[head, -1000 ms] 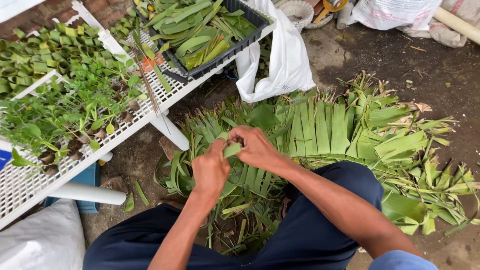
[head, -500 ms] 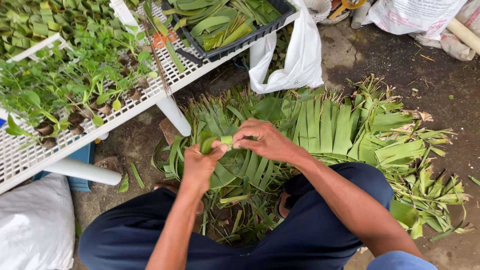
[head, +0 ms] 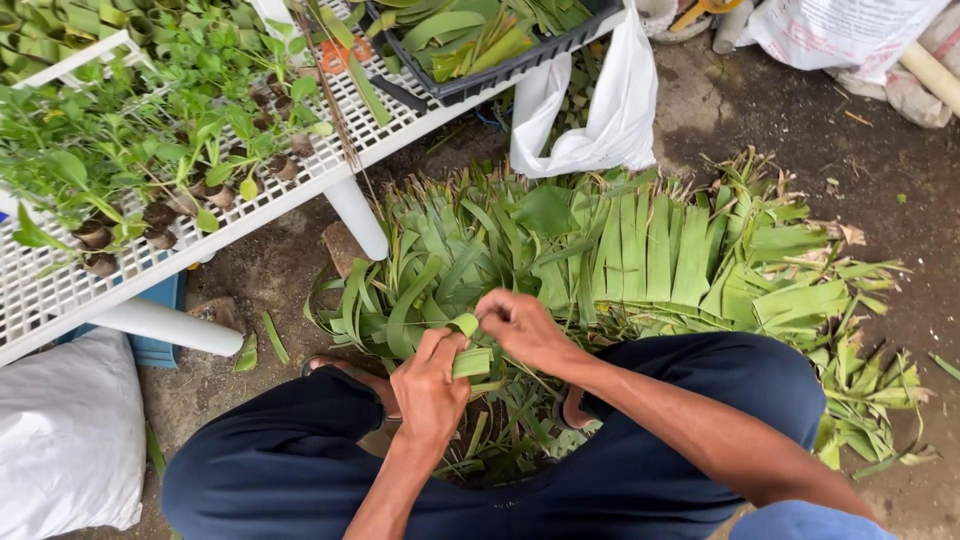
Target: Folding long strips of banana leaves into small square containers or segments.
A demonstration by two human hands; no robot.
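Currently both hands work a single strip of green leaf (head: 470, 355) directly above the person's knees. The left hand (head: 430, 385) has its grip clenched around the lower, rolled part of the strip, thumb on top, which keeps the roll from springing open. The right hand (head: 520, 328) pinches the upper end of the same strip between thumb and fingers, apparently to steer the fold while the other hand anchors it. The strip sits between the two hands, held off the ground, just above the nearer edge of the leaf pile.

That leaf pile (head: 640, 255) is spread on the bare earth floor (head: 800, 130) immediately in front of the person, long flat blades laid side by side, so fresh material lies within easy reach of either hand. Trimmed scraps (head: 860, 400) lie loose at the pile's right edge.

To the left stands a white perforated counter (head: 60, 290) carrying small seedlings (head: 150, 170) in dark pots. A black tray (head: 500, 50) with folded green pieces rests on the counter's far end, near the work. A white bag (head: 600, 120) hangs from the counter edge, and a white sack (head: 60, 430) lies at lower left.
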